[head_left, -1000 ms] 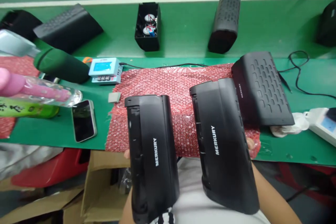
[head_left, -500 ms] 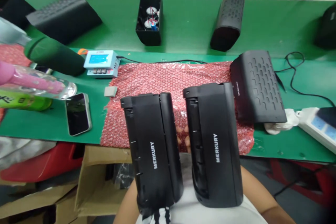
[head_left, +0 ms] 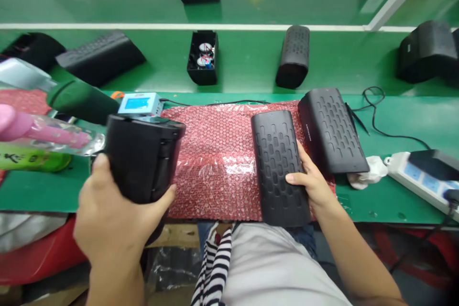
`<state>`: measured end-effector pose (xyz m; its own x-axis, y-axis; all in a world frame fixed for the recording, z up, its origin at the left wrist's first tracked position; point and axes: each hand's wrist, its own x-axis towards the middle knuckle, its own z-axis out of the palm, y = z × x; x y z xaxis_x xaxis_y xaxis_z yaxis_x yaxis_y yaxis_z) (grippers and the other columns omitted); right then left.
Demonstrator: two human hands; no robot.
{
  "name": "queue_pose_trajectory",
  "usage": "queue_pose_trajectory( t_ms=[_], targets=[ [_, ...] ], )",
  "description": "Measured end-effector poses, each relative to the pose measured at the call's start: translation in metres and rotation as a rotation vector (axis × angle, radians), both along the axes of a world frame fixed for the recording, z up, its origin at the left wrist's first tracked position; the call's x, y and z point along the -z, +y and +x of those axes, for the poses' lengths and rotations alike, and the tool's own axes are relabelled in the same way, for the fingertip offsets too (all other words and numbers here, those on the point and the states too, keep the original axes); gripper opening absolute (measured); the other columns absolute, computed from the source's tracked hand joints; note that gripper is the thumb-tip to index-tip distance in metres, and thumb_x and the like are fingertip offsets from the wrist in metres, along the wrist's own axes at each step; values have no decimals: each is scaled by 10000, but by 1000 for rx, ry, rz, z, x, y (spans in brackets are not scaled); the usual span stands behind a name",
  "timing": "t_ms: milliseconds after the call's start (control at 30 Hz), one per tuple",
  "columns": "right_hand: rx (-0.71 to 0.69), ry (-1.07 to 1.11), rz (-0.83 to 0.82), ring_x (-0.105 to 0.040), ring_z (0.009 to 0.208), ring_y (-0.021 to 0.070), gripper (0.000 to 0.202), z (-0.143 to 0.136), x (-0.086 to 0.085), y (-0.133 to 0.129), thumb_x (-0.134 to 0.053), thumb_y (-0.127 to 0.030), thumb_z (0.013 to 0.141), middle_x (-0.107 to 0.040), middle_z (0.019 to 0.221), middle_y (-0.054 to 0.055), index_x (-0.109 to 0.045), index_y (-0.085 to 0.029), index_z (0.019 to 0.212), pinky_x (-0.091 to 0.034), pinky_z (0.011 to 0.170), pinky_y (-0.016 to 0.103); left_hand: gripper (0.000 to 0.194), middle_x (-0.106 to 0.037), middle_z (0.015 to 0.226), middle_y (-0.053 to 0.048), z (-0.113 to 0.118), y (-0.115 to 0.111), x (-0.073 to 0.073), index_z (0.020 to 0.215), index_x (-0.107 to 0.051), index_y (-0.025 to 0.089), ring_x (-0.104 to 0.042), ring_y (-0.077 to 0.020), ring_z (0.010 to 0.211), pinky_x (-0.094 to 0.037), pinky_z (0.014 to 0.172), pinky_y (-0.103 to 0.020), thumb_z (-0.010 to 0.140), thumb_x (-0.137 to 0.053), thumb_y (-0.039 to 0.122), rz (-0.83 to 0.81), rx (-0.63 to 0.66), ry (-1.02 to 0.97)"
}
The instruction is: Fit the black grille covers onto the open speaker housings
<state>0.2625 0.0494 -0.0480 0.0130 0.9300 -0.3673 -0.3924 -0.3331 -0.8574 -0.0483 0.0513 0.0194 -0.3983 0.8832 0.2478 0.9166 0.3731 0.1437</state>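
My left hand (head_left: 122,215) is wrapped round a black speaker housing (head_left: 138,158), lifted at the left of the red bubble wrap (head_left: 218,167), its open inner side turned right. In my right hand (head_left: 311,181) is a black panel with raised oblong bumps (head_left: 279,167), gripped at its right edge with the thumb on its face, over the right part of the wrap. Right of that hand, a similar black speaker (head_left: 332,129) marked MERKURY rests on the wrap's edge.
A light blue meter (head_left: 139,103) with a cable sits behind the wrap. Bottles (head_left: 53,129) lie at the left. Speaker parts (head_left: 204,57) stand on the back shelf. A white power strip (head_left: 419,177) and crumpled tissue (head_left: 369,172) are at the right.
The two black pieces, held close together before, have moved apart, left and right. The right piece now shows its bumpy face. Both hands have come into clear view, and the camera has tilted up.
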Motion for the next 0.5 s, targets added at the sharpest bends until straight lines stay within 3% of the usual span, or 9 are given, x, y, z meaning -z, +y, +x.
queue_pose_trajectory(
  t_ms=[133, 233, 400, 500],
  targets=[
    [-2, -108, -30, -357, 1357, 235, 1021, -3, 5, 7, -748, -263, 638, -269, 1532, -8, -193, -277, 1495, -391, 1072, 350, 826, -483, 1300, -250, 10, 13, 11, 1441, -315, 106, -557, -446, 1057, -483, 821, -565, 794, -533, 571, -173, 150, 268],
    [-46, -138, -15, -331, 1372, 214, 994, -2, 8, 8, -731, -288, 670, -211, 1550, -25, -178, -292, 1495, -368, 1086, 336, 698, -459, 1302, -266, 11, 11, 29, 1442, -333, 119, -538, -434, 1056, -478, 783, -517, 874, -442, 509, -221, 257, 422],
    [-68, -36, -21, -445, 1293, 239, 927, 12, 17, 8, -700, -266, 640, -370, 1484, -14, -269, -305, 1460, -407, 1041, 372, 610, -501, 1265, -218, 16, -5, 38, 1406, -431, 204, -545, -383, 983, -478, 764, -466, 892, -420, 532, -189, 359, 495],
    [-144, 40, -31, -617, 1067, 282, 709, 25, 31, -2, -568, -439, 680, -585, 1292, 37, -448, -251, 1353, -504, 880, 424, 635, -481, 1274, -203, 14, -9, 35, 1382, -469, 183, -523, -391, 1036, -451, 874, -513, 861, -469, 546, -166, 422, 399]
  ],
)
